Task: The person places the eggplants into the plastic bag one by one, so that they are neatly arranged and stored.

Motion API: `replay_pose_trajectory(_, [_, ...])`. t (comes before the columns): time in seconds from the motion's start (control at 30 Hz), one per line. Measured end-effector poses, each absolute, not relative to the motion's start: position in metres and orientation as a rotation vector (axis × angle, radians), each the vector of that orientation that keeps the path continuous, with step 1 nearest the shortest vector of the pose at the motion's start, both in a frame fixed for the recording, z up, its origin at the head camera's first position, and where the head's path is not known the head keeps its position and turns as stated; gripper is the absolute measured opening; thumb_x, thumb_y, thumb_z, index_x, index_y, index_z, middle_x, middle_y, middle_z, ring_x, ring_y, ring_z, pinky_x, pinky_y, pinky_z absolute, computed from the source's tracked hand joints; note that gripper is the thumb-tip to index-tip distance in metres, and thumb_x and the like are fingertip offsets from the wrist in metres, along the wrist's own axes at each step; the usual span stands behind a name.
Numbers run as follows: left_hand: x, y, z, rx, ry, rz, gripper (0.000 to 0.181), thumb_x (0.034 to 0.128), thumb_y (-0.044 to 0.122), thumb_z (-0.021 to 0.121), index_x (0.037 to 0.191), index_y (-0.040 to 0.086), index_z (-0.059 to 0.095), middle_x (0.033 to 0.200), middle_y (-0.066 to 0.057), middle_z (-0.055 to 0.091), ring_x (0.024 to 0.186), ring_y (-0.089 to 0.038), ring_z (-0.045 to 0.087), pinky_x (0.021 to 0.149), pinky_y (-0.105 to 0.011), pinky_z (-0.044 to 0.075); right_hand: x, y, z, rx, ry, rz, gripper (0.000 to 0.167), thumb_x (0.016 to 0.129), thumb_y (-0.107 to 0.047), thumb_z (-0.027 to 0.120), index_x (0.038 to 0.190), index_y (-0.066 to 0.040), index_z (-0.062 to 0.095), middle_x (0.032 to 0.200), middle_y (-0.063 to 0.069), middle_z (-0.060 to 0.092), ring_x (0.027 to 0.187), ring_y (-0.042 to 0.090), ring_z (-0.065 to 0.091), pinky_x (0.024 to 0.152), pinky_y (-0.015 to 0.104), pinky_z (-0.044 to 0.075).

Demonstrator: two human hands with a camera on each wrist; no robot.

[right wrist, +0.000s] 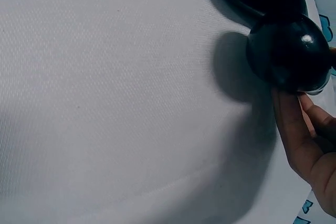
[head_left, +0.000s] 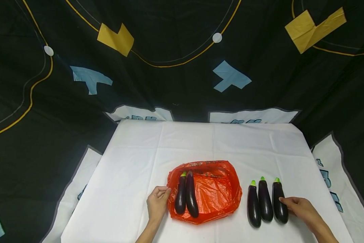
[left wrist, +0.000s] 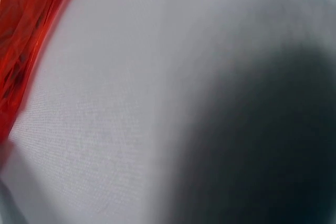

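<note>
A red plastic bag (head_left: 218, 192) lies open-mouthed on the white table, and its edge also shows in the left wrist view. Two dark purple eggplants (head_left: 191, 199) with green tips rest side by side in its left part. My left hand (head_left: 157, 204) pinches the bag's left rim. To the right of the bag, several more eggplants (head_left: 264, 202) lie roughly parallel. The rightmost eggplant (head_left: 280, 202) is gripped near its middle by my right hand (head_left: 300, 209). The right wrist view shows the fingers (right wrist: 294, 129) against that eggplant's side.
The white cloth-covered table (head_left: 182, 141) extends behind and beside the bag. A black curtain (head_left: 170, 91) with yellow lines and blue and gold patches hangs beyond its far edge. White printed fabric (head_left: 255, 116) borders the table.
</note>
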State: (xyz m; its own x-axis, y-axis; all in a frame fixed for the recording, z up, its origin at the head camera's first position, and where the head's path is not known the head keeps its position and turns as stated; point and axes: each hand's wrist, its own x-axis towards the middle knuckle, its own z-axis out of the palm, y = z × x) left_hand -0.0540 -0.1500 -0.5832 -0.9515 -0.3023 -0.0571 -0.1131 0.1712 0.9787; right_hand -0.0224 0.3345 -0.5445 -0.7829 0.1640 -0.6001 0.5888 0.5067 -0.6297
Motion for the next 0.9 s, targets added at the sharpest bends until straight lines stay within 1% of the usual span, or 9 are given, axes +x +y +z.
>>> replay_pose_trajectory(0.1, [-0.056,-0.151,-0.591,0.405,-2.261,-1.898,0.011,0.0849,0.013,0.072,0.09,0.005,0.067,0.085,-0.009,0.072,0.082,-0.017,0.07,0.068,-0.02,0.056,-0.023,0.335,-0.543,0.612,2.272,-1.235,0.086,0.086,-0.056,0.06,0.114,0.024,0.049,0.107,0.03,0.062,0.095,0.036,0.064,0.08,0.047,0.053])
replay_pose_trajectory(0.27, [-0.057,-0.152,-0.595,0.363,-2.231,-1.896,0.012,0.0837,0.015,0.074,0.088,0.005,0.068,0.084,-0.008,0.072,0.08,-0.017,0.071,0.068,-0.022,0.056,-0.023,0.336,-0.54,0.637,2.248,-1.262,0.084,0.086,-0.055,0.06,0.115,0.024,0.048,0.106,0.028,0.063,0.094,0.033,0.064,0.079,0.043,0.054])
replay_pose_trajectory(0.5, [-0.058,-0.152,-0.592,0.4,-2.245,-1.89,0.01,0.0835,0.012,0.074,0.087,0.005,0.068,0.084,-0.008,0.073,0.08,-0.017,0.071,0.068,-0.021,0.056,-0.023,0.337,-0.538,0.668,2.217,-1.303,0.085,0.084,-0.055,0.062,0.115,0.023,0.049,0.102,0.023,0.066,0.092,0.03,0.066,0.08,0.043,0.054])
replay_pose_trajectory(0.63, [-0.055,-0.148,-0.58,0.399,-2.269,-1.859,0.009,0.0848,0.007,0.071,0.089,0.001,0.067,0.085,-0.012,0.072,0.082,-0.023,0.07,0.068,-0.022,0.056,-0.022,0.337,-0.538,0.67,2.218,-1.32,0.081,0.087,-0.052,0.061,0.114,0.022,0.05,0.099,0.019,0.067,0.091,0.029,0.066,0.08,0.042,0.054])
replay_pose_trajectory(0.73, [-0.052,-0.145,-0.566,0.385,-2.278,-1.851,0.009,0.0852,0.004,0.07,0.09,-0.002,0.066,0.086,-0.016,0.071,0.084,-0.027,0.07,0.068,-0.022,0.056,-0.022,0.337,-0.537,0.661,2.212,-1.334,0.079,0.088,-0.05,0.061,0.115,0.023,0.049,0.1,0.02,0.067,0.092,0.029,0.066,0.081,0.042,0.054])
replay_pose_trajectory(0.9, [-0.049,-0.142,-0.555,0.385,-2.291,-1.834,0.009,0.0856,0.004,0.069,0.09,-0.002,0.067,0.087,-0.017,0.071,0.084,-0.026,0.07,0.069,-0.021,0.056,-0.024,0.336,-0.534,0.664,2.184,-1.346,0.082,0.088,-0.05,0.061,0.117,0.024,0.046,0.103,0.022,0.066,0.094,0.029,0.066,0.082,0.041,0.054])
